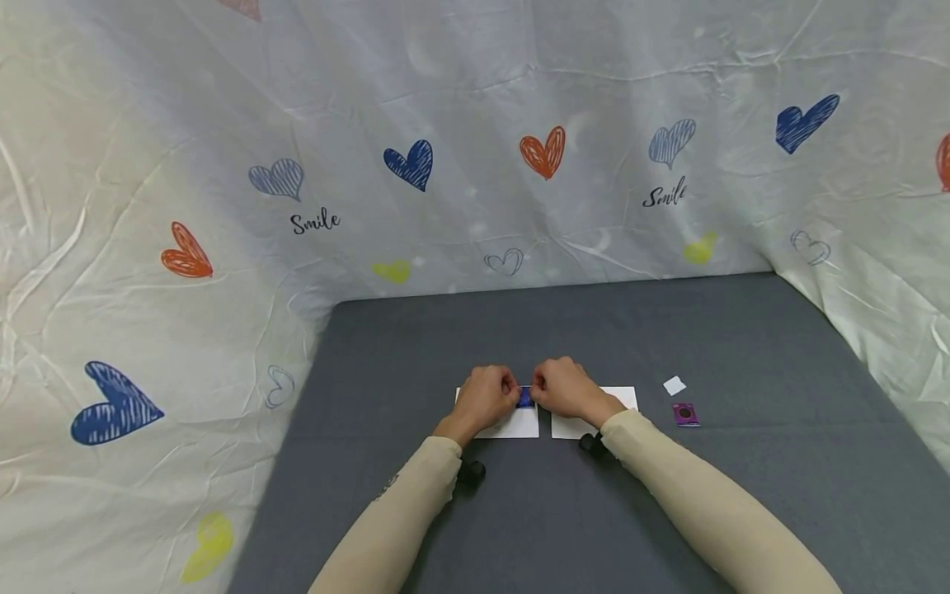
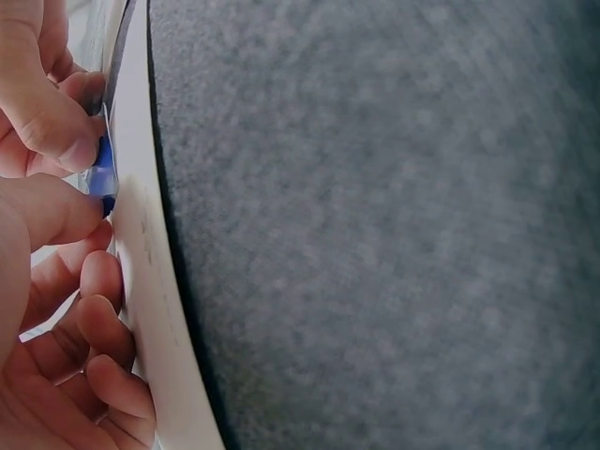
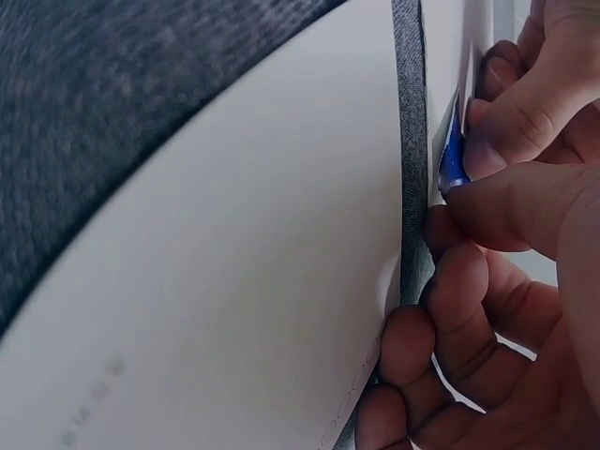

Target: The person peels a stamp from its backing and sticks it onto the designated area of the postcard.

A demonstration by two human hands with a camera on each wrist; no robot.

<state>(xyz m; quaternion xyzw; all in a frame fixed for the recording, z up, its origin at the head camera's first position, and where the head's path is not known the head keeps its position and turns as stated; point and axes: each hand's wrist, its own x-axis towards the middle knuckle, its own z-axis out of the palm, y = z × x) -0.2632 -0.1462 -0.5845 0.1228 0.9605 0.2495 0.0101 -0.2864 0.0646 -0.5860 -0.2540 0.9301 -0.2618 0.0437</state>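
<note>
A small blue packet (image 1: pixel 525 397) is pinched at its two side edges between my hands, over the right part of the left white card (image 1: pixel 512 425). My left hand (image 1: pixel 486 398) pinches its left edge with thumb and forefinger. From the other side, my right hand (image 1: pixel 566 389) pinches the right edge. In the right wrist view the blue packet (image 3: pixel 454 155) stands tilted between the two thumbs, close over the card. The right white card (image 3: pixel 281 187) lies under my right hand, with faint print along its edge. Fingers cover most of the packet.
To the right on the grey table (image 1: pixel 416 346) lies a small purple square packet (image 1: pixel 686 414) with a dark round centre. Just behind it is a small white square (image 1: pixel 674 385). A narrow gap parts the two cards. A white cloth (image 1: pixel 475 214) with printed hearts hangs behind the table.
</note>
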